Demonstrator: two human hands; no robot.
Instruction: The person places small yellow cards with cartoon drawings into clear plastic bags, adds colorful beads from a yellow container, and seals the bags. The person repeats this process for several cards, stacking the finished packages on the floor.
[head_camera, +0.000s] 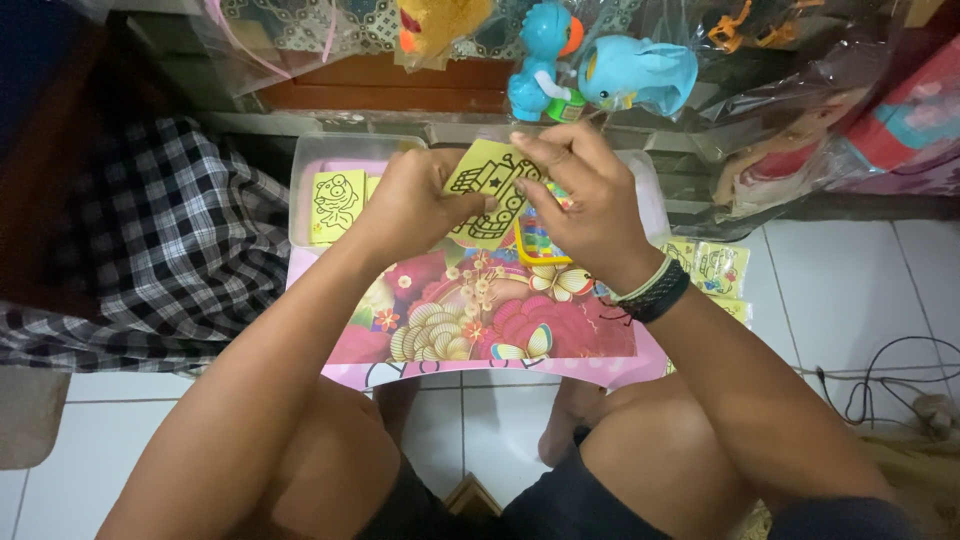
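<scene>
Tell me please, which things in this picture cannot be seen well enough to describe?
- Yellow card, head view: both hands cover its sides, so the whole drawing is not readable.
- Clear tray, head view: the left hand and right hand hide most of its inside.
- Toys in plastic bags, head view: cut by the top edge, blurred by glare.
- Cable, head view: runs off the right edge.
</scene>
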